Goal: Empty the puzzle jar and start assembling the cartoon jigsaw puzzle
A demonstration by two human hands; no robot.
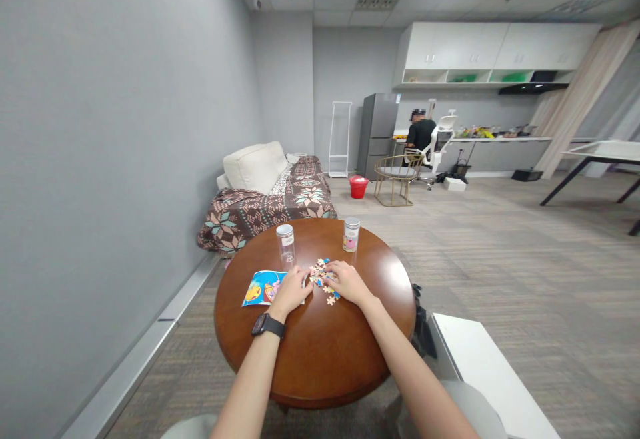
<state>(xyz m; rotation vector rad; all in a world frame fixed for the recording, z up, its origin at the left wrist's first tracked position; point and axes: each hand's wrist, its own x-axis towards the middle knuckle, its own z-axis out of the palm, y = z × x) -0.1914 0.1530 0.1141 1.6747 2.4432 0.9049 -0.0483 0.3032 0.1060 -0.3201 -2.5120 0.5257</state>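
Observation:
A loose pile of jigsaw puzzle pieces [318,271] lies on the round brown wooden table [320,359]. My left hand [293,289] is at the left edge of the pile, thumb and fingers apart, partly over a blue picture sheet [255,290] with a yellow cartoon figure. From the other side, my right hand [349,282] reaches over the pile with its fingers spread and touching the pieces. Both hands are open, and I see nothing held in either. Some pieces are hidden under my fingers.
Behind the pile stand a clear jar [286,246] with a silvery lid and a lidded jar [351,236] with a pink picture. A sofa [270,206] with a patterned cover borders the table. A white cabinet [480,359] is at right. A person [421,134] sits far back.

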